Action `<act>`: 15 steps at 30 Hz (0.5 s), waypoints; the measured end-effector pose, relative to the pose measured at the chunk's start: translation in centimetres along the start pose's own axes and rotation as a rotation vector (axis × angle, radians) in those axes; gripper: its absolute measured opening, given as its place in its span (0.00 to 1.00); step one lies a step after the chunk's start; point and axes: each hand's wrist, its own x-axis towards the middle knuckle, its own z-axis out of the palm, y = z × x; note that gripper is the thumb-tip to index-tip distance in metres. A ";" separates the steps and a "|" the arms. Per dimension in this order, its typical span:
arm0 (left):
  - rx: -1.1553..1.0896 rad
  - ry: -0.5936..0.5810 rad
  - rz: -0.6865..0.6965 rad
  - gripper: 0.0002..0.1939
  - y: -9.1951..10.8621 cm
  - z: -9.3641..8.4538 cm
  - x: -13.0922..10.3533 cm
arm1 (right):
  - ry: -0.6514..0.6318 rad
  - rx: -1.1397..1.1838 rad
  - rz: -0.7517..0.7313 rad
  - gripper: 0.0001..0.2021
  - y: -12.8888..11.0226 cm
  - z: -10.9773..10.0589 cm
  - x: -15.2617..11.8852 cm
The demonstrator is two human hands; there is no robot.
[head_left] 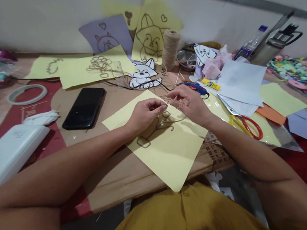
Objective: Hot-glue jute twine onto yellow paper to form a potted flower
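My left hand (148,112) is closed in a pinch, with a thin end of brown twine (168,103) at its fingertips. Just to its right, my right hand (187,105) has its fingers curved and slightly apart near that end. Both are above a yellow sheet of paper (171,165), turned cornerwise at the table's front edge. An outline of brown twine (143,142) lies on the sheet, partly hidden by my left hand. A loose length of twine curves below my right hand. Behind it lies a blue glue gun (199,90), partly covered.
A black phone (84,108), tape roll (27,94) and white box (14,152) lie left. Scissors (240,116), a glue stick (211,83) and papers (239,81) lie right. Behind stand a twine spool (170,48), a fox cutout (143,75) and yellow and purple twine pictures (105,32).
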 end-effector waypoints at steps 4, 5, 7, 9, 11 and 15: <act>0.014 -0.018 0.005 0.18 -0.1 0.0 0.0 | -0.018 -0.010 0.006 0.15 -0.3 0.4 0.1; 0.013 -0.021 0.003 0.18 -0.2 0.0 0.0 | -0.018 -0.017 0.014 0.16 -0.3 0.5 0.2; 0.013 -0.028 0.001 0.17 -0.1 0.0 0.0 | -0.007 -0.039 0.029 0.18 -0.3 0.6 0.2; 0.017 -0.034 -0.004 0.17 0.2 0.0 -0.1 | 0.003 -0.073 0.026 0.20 -0.2 0.8 0.3; 0.016 -0.039 -0.018 0.17 0.5 0.0 -0.2 | 0.004 -0.114 -0.005 0.21 -0.1 0.9 0.4; -0.087 -0.063 -0.069 0.18 1.1 -0.1 -0.1 | -0.010 -0.200 -0.109 0.23 0.0 0.9 0.7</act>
